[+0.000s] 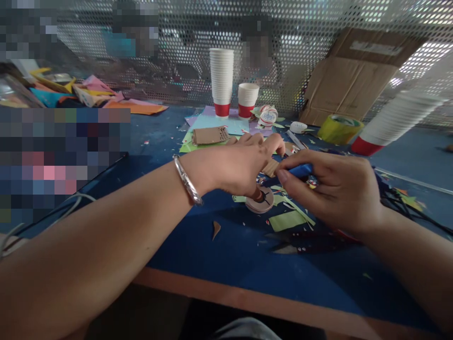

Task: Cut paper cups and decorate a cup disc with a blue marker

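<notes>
Head view: our right hand (336, 189) grips what looks like a blue pen (299, 172); our left hand (237, 165) spreads loosely, its thumb touching a round disc (260, 204) just past twelve o'clock from us. Light thumb pressure could let the disc skid. Scissors (288, 249) at the disc's five o'clock could nick a lowered right wrist.
</notes>
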Tool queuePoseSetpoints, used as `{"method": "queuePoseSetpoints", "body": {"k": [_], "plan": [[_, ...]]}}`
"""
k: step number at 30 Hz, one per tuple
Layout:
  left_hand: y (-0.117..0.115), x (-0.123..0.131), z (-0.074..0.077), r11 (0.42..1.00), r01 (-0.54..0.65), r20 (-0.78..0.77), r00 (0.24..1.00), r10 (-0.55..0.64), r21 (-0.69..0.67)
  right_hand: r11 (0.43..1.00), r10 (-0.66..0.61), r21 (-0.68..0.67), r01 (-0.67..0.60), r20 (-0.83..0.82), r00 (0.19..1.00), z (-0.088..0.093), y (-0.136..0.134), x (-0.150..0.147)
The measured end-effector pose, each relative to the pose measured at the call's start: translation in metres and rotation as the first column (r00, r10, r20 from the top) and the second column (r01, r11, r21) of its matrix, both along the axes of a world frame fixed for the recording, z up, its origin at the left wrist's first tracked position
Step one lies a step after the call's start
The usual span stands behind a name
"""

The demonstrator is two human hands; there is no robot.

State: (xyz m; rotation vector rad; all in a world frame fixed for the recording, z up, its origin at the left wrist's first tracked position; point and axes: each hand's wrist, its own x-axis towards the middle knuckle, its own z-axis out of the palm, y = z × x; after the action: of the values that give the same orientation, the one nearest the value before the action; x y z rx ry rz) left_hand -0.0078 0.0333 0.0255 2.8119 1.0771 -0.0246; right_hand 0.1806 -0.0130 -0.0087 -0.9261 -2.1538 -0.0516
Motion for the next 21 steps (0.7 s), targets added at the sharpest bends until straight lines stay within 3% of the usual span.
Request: {"method": "queuePoseSetpoints", "body": {"k": [7, 16, 21], "plan": [[-0.004, 0.002, 0.002, 1.000, -0.011, -0.010, 1.000, 0.011, 0.014, 0.999, -0.001, -0.041, 0.001, 0.001, 1.000, -0.001, 0.001, 0.000], [-0.015, 0.000, -0.011, 0.937, 0.019, 0.030, 0.999, -0.032, 0.350, 0.986, -0.037, -0.165, 0.018, -0.117, 0.992, -0.001, 0.002, 0.002], [-0.018, 0.001, -0.009, 0.908, 0.036, -0.006, 0.999, -0.037, 0.418, 0.981, 0.006, -0.193, -0.032, -0.138, 0.990, 0.001, 0.005, 0.001]]}}
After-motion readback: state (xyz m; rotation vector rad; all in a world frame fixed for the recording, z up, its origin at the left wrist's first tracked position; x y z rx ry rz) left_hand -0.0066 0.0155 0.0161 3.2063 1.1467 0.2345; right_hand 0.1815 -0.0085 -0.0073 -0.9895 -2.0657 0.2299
